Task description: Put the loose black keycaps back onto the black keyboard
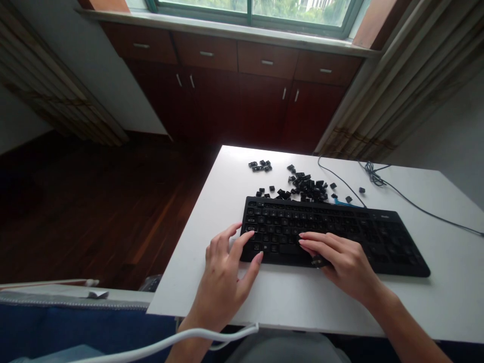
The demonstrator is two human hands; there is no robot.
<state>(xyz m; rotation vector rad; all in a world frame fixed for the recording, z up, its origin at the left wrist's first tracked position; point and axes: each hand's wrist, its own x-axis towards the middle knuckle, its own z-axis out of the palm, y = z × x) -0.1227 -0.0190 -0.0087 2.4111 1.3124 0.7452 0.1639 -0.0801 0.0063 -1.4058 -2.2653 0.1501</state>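
A black keyboard lies on the white table, its keys partly removed or too dark to tell apart in places. My left hand rests at its left end with fingers spread, fingertips touching the edge and leftmost keys. Over the middle of the lower rows is my right hand, its fingertips together and down on the keys. A small black keycap shows under its curled fingers, which seem to hold it. Behind the keyboard lies a heap of loose black keycaps.
A smaller group of keycaps lies at the far left of the table. A blue tool sticks out behind the keyboard. A coiled cable crosses the right side. A white curved bar passes near my left forearm.
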